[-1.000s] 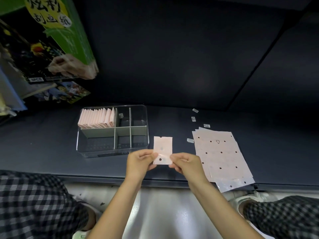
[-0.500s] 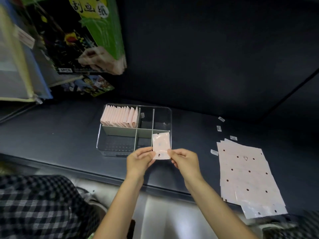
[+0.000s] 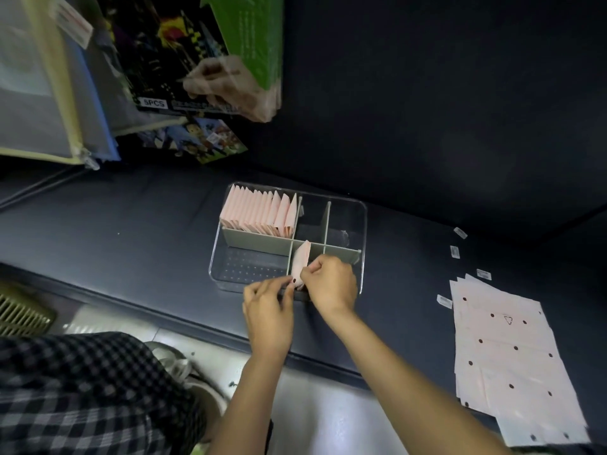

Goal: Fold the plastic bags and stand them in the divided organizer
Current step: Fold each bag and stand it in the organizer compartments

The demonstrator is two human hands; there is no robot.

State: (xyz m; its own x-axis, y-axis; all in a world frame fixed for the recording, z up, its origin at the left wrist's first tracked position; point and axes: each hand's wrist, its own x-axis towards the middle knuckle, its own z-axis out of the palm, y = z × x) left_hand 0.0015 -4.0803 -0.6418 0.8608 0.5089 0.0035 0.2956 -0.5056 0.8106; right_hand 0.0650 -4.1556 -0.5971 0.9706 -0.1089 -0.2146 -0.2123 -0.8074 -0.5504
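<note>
On the dark shelf (image 3: 131, 231) at about twelve o'clock from our hands stood one clear organizer (image 3: 356, 224), split by grey dividers (image 3: 259, 239) into compartments. We counted one row of folded pink bags (image 3: 259, 210), roughly a dozen, standing in its far-left compartment. At three o'clock lay one stack of flat bags (image 3: 505, 349), too overlapped to count, with four small labels (image 3: 444, 301) scattered near its far edge. At ten o'clock hung one green box (image 3: 249, 37) and some printed packets (image 3: 193, 139).

We had two hands at work. Our left hand (image 3: 267, 311) reached in from six o'clock, fingertips pinching the near corner of one folded bag (image 3: 301, 259). Our right hand (image 3: 330, 284) curled over the organizer's near rim, thumb and forefinger gripping the same bag's near edge. The bag stood on edge in the near-middle compartment, leaning against the divider.

Half a second earlier we had held that bag flat-faced above the organizer's near-right corner; now it was turned edge-on and lowered inside.
</note>
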